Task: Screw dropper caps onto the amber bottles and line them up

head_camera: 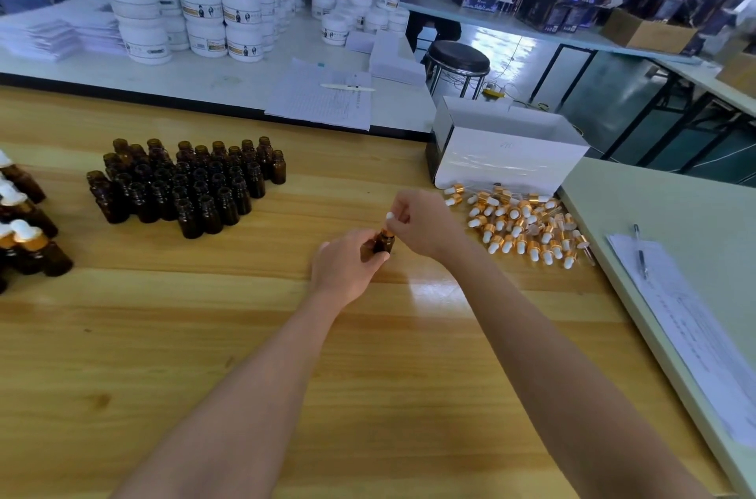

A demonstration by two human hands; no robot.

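My left hand (347,267) grips a small amber bottle (383,242) upright over the wooden table (245,335), near its middle. Directly above it, my right hand (425,222) pinches a dropper cap (390,217) with a white bulb and gold collar at the bottle's neck. A cluster of several open amber bottles (188,183) stands to the left. A loose pile of gold-and-white dropper caps (527,224) lies to the right. Several capped bottles (24,228) stand at the far left edge.
A white box (507,154) stands behind the cap pile. A pale green table (654,212) at the right carries papers (691,318) and a pen (640,253). Behind, a white table holds stacked white jars (212,15) and a sheet (323,97). A black stool (457,58) stands beyond.
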